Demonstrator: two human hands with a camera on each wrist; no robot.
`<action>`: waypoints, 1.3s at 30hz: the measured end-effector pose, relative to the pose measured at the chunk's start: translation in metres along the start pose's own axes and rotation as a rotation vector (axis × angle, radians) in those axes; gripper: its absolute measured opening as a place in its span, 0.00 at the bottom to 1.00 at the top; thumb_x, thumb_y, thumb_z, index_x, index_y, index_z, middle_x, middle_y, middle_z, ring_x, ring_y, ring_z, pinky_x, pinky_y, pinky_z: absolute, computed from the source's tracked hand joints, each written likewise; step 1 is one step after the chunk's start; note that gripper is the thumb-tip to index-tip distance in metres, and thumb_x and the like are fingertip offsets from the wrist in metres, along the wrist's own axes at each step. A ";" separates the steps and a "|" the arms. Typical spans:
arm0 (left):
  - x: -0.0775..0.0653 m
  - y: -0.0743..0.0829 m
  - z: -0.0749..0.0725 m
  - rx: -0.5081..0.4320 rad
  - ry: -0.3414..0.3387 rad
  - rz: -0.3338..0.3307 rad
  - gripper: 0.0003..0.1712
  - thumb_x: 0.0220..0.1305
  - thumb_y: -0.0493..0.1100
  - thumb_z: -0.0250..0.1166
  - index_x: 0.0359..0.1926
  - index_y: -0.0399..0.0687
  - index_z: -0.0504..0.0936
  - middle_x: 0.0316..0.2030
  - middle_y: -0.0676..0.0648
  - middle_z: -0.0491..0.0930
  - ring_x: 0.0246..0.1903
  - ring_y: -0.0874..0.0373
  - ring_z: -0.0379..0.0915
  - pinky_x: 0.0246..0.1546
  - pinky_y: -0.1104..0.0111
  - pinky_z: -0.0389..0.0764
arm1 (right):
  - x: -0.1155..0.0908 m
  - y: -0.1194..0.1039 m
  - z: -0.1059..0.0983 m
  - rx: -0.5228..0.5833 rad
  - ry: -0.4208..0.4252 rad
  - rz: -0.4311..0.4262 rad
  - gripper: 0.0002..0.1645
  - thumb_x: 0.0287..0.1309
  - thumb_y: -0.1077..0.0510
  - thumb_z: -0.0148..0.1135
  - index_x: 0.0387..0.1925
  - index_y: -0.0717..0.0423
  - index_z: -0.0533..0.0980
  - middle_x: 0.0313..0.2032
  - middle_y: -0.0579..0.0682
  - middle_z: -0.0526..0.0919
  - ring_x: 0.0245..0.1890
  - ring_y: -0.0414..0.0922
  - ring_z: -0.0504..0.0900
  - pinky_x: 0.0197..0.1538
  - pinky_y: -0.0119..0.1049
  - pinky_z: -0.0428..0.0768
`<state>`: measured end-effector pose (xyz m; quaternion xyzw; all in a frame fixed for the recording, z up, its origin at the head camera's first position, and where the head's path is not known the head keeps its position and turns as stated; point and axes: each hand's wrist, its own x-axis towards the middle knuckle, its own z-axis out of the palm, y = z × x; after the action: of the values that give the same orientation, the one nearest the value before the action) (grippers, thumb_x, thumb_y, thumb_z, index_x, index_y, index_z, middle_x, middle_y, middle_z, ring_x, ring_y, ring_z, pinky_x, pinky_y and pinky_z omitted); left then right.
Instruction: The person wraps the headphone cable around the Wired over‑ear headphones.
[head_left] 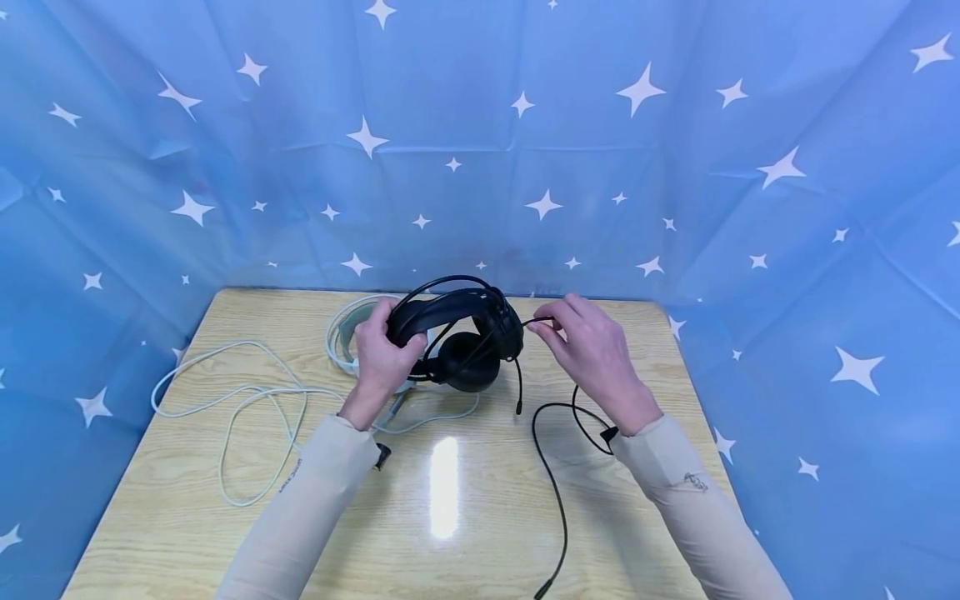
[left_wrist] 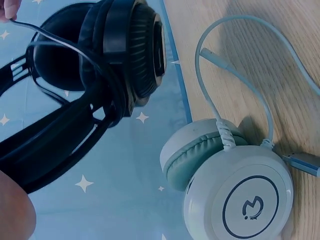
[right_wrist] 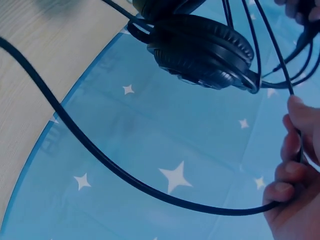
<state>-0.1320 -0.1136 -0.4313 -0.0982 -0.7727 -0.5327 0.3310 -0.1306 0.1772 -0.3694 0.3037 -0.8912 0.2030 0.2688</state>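
Black headphones (head_left: 469,362) are held up above the far part of the table, gripped at the headband by my left hand (head_left: 382,346). Their ear cups face right, and a short microphone boom (head_left: 519,392) hangs below one cup. To the right, my right hand (head_left: 592,350) pinches the headphones' black cable (right_wrist: 150,192) between thumb and fingers. The cable crosses the headband and cups, then drops from the hand to the table. Behind and below the left hand lies a white headset with green ear pads (left_wrist: 240,200), mostly hidden in the head view.
A thin white cable (head_left: 240,400) lies in loops on the left of the wooden table (head_left: 405,533). The black cable's far end (head_left: 543,588) rests near the front edge. A blue curtain with white stars (head_left: 480,208) surrounds the table at the back and sides.
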 end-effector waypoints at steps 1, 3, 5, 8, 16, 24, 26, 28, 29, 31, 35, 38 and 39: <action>0.000 0.000 0.000 0.000 -0.014 0.004 0.22 0.43 0.50 0.62 0.35 0.36 0.77 0.19 0.42 0.78 0.20 0.53 0.69 0.21 0.67 0.66 | 0.000 0.000 0.001 -0.002 -0.001 -0.002 0.09 0.60 0.57 0.75 0.40 0.55 0.84 0.30 0.48 0.80 0.25 0.45 0.74 0.25 0.38 0.72; 0.000 -0.001 -0.001 0.000 -0.035 0.017 0.22 0.43 0.50 0.62 0.35 0.36 0.77 0.18 0.42 0.78 0.19 0.53 0.69 0.22 0.66 0.66 | 0.001 0.001 0.002 -0.005 -0.007 -0.007 0.08 0.61 0.59 0.74 0.40 0.56 0.84 0.31 0.49 0.80 0.26 0.46 0.75 0.26 0.39 0.73; 0.000 -0.002 -0.001 -0.009 -0.054 0.025 0.22 0.43 0.49 0.62 0.35 0.36 0.77 0.19 0.43 0.77 0.19 0.53 0.68 0.22 0.67 0.66 | 0.001 0.002 0.003 -0.006 -0.011 -0.012 0.06 0.62 0.60 0.72 0.40 0.56 0.84 0.32 0.49 0.80 0.27 0.47 0.75 0.27 0.40 0.74; 0.000 -0.003 -0.002 -0.043 -0.075 0.027 0.20 0.43 0.47 0.62 0.35 0.36 0.78 0.19 0.43 0.77 0.19 0.56 0.68 0.23 0.68 0.66 | 0.002 0.004 0.005 0.001 -0.018 -0.016 0.05 0.64 0.62 0.71 0.41 0.57 0.84 0.33 0.50 0.81 0.28 0.47 0.75 0.28 0.41 0.74; 0.000 -0.004 -0.005 -0.130 -0.139 -0.001 0.17 0.46 0.46 0.64 0.33 0.36 0.77 0.20 0.46 0.76 0.21 0.59 0.66 0.25 0.72 0.64 | 0.004 0.011 0.005 0.055 -0.028 0.013 0.08 0.59 0.59 0.75 0.40 0.55 0.85 0.32 0.47 0.81 0.28 0.45 0.77 0.27 0.38 0.73; 0.004 -0.006 -0.009 -0.309 -0.253 -0.120 0.15 0.50 0.42 0.64 0.35 0.34 0.76 0.23 0.52 0.73 0.22 0.61 0.66 0.24 0.73 0.67 | 0.008 0.014 0.004 0.136 -0.049 0.019 0.07 0.61 0.64 0.72 0.41 0.55 0.86 0.35 0.48 0.82 0.31 0.45 0.76 0.31 0.39 0.72; 0.006 -0.007 -0.010 -0.352 -0.283 -0.156 0.13 0.51 0.40 0.64 0.34 0.34 0.75 0.23 0.52 0.73 0.22 0.61 0.66 0.24 0.73 0.67 | 0.009 0.016 0.004 0.160 -0.076 0.017 0.08 0.63 0.65 0.70 0.43 0.55 0.87 0.35 0.48 0.81 0.31 0.45 0.74 0.32 0.39 0.72; 0.007 -0.008 -0.011 -0.386 -0.309 -0.185 0.11 0.51 0.39 0.64 0.33 0.35 0.75 0.23 0.52 0.72 0.21 0.61 0.66 0.23 0.73 0.67 | 0.009 0.018 0.004 0.190 -0.105 0.024 0.08 0.64 0.65 0.69 0.44 0.55 0.87 0.35 0.48 0.80 0.30 0.44 0.72 0.32 0.39 0.71; 0.007 -0.008 -0.012 -0.410 -0.325 -0.206 0.10 0.51 0.38 0.63 0.33 0.36 0.75 0.22 0.52 0.72 0.20 0.61 0.65 0.22 0.73 0.67 | 0.009 0.019 0.004 0.208 -0.113 0.031 0.08 0.65 0.66 0.68 0.44 0.55 0.87 0.35 0.48 0.80 0.30 0.43 0.71 0.32 0.38 0.70; 0.007 -0.007 -0.012 -0.468 -0.347 -0.251 0.08 0.52 0.36 0.62 0.33 0.37 0.74 0.20 0.53 0.71 0.17 0.63 0.62 0.18 0.74 0.64 | 0.009 0.022 0.004 0.244 -0.125 0.054 0.09 0.65 0.65 0.68 0.45 0.54 0.87 0.35 0.47 0.79 0.29 0.42 0.71 0.32 0.38 0.70; 0.008 -0.004 -0.015 -0.631 -0.360 -0.337 0.06 0.53 0.33 0.58 0.34 0.40 0.73 0.15 0.55 0.67 0.10 0.66 0.56 0.11 0.75 0.56 | 0.010 0.027 0.007 0.314 -0.142 0.090 0.11 0.67 0.64 0.66 0.47 0.52 0.88 0.36 0.45 0.80 0.29 0.40 0.70 0.33 0.36 0.70; 0.009 -0.003 -0.016 -0.749 -0.362 -0.346 0.06 0.53 0.31 0.56 0.33 0.42 0.72 0.13 0.57 0.64 0.09 0.66 0.52 0.09 0.72 0.49 | 0.012 0.030 0.009 0.358 -0.159 0.096 0.12 0.69 0.64 0.65 0.49 0.52 0.88 0.38 0.45 0.80 0.30 0.40 0.70 0.33 0.36 0.70; 0.010 -0.002 -0.016 -0.794 -0.366 -0.345 0.06 0.53 0.31 0.56 0.33 0.42 0.72 0.13 0.57 0.63 0.09 0.66 0.50 0.09 0.70 0.47 | 0.013 0.031 0.010 0.372 -0.166 0.099 0.13 0.69 0.64 0.64 0.50 0.52 0.87 0.38 0.45 0.80 0.30 0.41 0.70 0.33 0.36 0.69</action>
<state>-0.1342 -0.1307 -0.4238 -0.1799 -0.5597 -0.8083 0.0328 -0.1630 0.1889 -0.3754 0.3197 -0.8713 0.3511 0.1236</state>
